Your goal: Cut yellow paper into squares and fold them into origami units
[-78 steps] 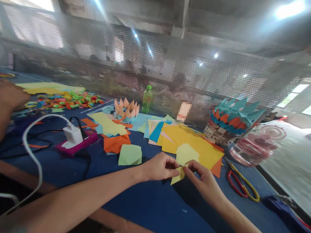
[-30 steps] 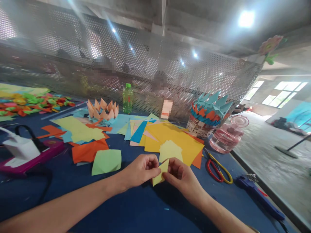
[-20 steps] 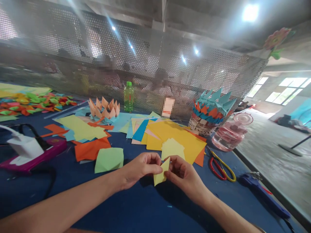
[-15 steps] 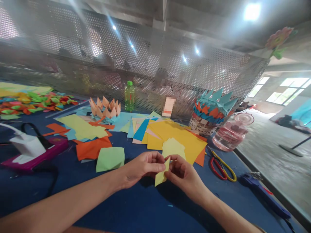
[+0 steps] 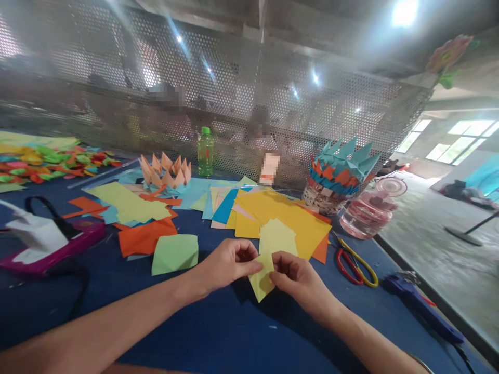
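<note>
On my feed, both hands are meeting low in the middle. The left hand (image 5: 230, 265) is curled, thumb and forefinger pinched onto the left edge of the small yellow paper (image 5: 262, 280). The right hand (image 5: 296, 278) comes in from the other side, its fingertips clamped on the paper's right edge. So the paper sits squarely between the two grips, and its pointed lower corner hangs below the fingers, over the blue table (image 5: 234, 337). I can't tell whether that corner touches the cloth.

Just behind the paper, near the knuckles, I see a small stack of pale yellow squares (image 5: 277, 235) lying on a big yellow sheet (image 5: 290, 215). Off the left hand's side lies a folded green piece (image 5: 175, 253), flat on the table, with orange paper (image 5: 142, 238) beyond it. To the right of the right hand lie scissors with red and yellow handles (image 5: 356, 266), apart from the fingers. Farther right is a blue tool (image 5: 421, 307). At the back stands a basket (image 5: 322, 200) topped with teal and orange paper points, with a pink jar (image 5: 362, 217) just beside it.
</note>
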Tool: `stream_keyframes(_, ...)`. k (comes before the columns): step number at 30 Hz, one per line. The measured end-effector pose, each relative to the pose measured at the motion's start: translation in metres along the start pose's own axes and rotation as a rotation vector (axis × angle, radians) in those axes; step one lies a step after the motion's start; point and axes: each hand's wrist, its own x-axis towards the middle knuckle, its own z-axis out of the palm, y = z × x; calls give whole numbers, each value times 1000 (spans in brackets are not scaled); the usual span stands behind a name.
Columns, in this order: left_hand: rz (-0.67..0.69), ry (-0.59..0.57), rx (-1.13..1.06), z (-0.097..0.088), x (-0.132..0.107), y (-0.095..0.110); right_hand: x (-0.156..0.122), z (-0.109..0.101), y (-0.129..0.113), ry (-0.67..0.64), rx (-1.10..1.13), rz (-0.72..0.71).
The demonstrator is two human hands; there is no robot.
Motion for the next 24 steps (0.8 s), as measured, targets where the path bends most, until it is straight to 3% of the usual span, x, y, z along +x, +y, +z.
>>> stream_keyframes(10,-7,-70,18,4,-7,8,-2,3,-5,-44,178,52)
stream_keyframes(24,-25,-27,-53,2,-8,12,-1,-2,-2,33,199,5)
